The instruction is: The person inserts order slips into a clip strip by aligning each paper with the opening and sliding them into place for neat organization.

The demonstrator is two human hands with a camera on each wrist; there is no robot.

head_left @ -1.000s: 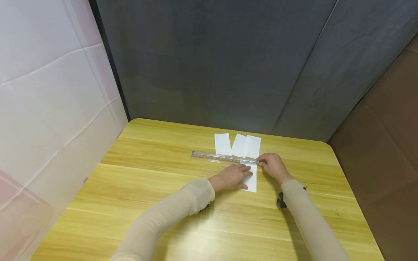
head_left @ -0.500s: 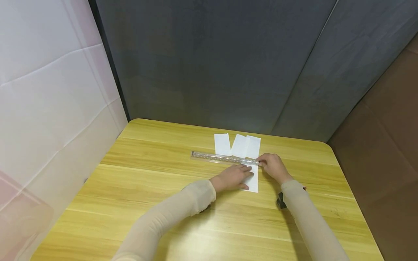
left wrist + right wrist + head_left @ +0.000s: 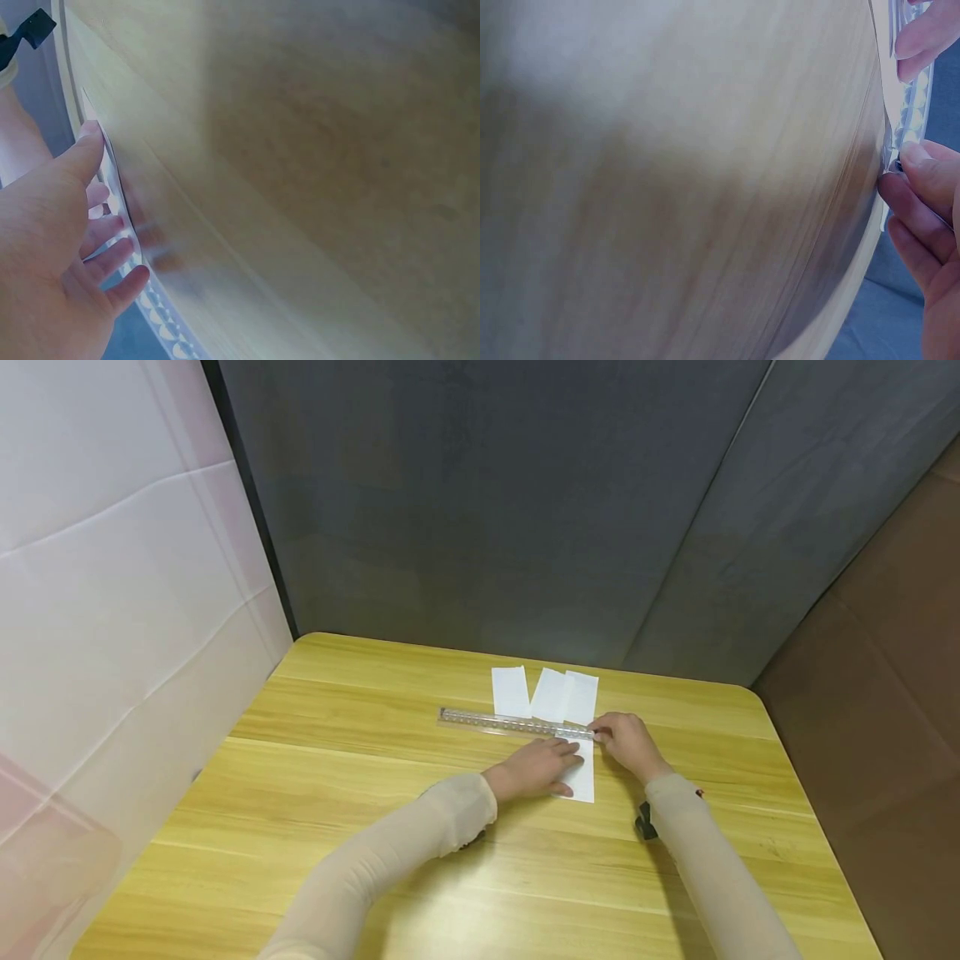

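Observation:
A clear plastic ruler [image 3: 516, 722] lies crosswise on the wooden table [image 3: 337, 793]. Its right end crosses the top of a white paper strip [image 3: 582, 777]. My left hand [image 3: 551, 758] lies flat on that strip with straight fingers, pressing it down just below the ruler. My right hand [image 3: 609, 734] pinches the ruler's right end. The left wrist view shows the left hand's fingers [image 3: 105, 225] spread on the paper edge. In the right wrist view, fingertips [image 3: 919, 161] grip the ruler [image 3: 911, 112] at the paper's edge.
Three more white paper pieces [image 3: 546, 693] lie side by side just beyond the ruler, near the table's far edge. A grey fabric wall stands behind the table, with a white panel on the left. A black wrist strap [image 3: 643, 821] hangs under my right forearm.
The white strip under my left hand has slid slightly toward me. Both hands and the ruler keep their places.

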